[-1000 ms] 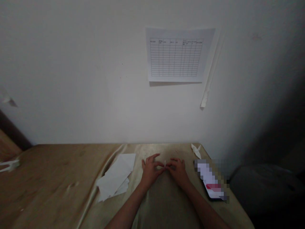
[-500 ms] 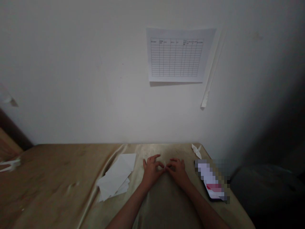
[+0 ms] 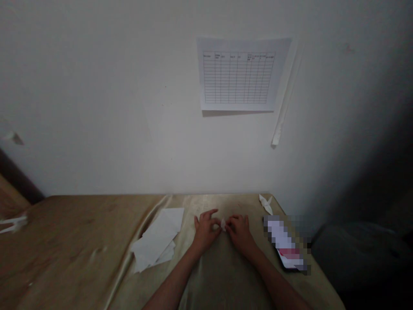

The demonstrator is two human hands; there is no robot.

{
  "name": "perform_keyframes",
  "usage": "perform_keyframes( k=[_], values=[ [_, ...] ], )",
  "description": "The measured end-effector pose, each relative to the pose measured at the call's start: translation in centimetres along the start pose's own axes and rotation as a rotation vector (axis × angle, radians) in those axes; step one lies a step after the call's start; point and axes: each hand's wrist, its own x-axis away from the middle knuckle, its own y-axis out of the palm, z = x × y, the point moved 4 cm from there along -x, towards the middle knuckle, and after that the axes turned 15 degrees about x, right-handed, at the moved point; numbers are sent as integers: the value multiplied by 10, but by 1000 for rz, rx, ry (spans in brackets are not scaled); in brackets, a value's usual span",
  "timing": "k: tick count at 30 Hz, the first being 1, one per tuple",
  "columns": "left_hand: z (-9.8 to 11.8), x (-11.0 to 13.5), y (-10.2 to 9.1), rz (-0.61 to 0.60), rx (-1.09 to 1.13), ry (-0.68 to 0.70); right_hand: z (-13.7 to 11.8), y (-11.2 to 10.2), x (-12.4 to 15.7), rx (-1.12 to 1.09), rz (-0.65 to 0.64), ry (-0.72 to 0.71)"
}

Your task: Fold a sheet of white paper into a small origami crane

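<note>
Paper (image 3: 223,224), small and pale, sits between the two hands, low and just right of the middle of the frame. From my end of the feed, the left hand (image 3: 204,229) pinches its left side between thumb and forefinger, other fingers lifted and spread; the right hand (image 3: 238,231) pinches the opposite side, its remaining fingers loosely bent (I can't make out any creases at this size). What worries me is the grip: with so little to hold, an uneven pull could tear it or spoil its shape, and a slack pinch could drop it on the cloth (image 3: 226,275). Left of the hands, lower centre-left, lie overlapping sheets (image 3: 158,241); a careless left elbow could scatter them. Lower right is the phone (image 3: 279,237), partly pixelated, with a white twist (image 3: 266,206) just beyond. A chart (image 3: 238,77) hangs at upper centre-right.
</note>
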Motion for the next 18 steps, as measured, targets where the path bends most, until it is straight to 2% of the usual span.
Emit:
perform_keyframes(
  k=[11,18],
  values=[
    [-5,-1,-1,98,26,-8,-5,-10,0,10,32,10],
    [-5,-2,-3,92,31,-11,-6,-11,-1,35,9,-40]
  ],
)
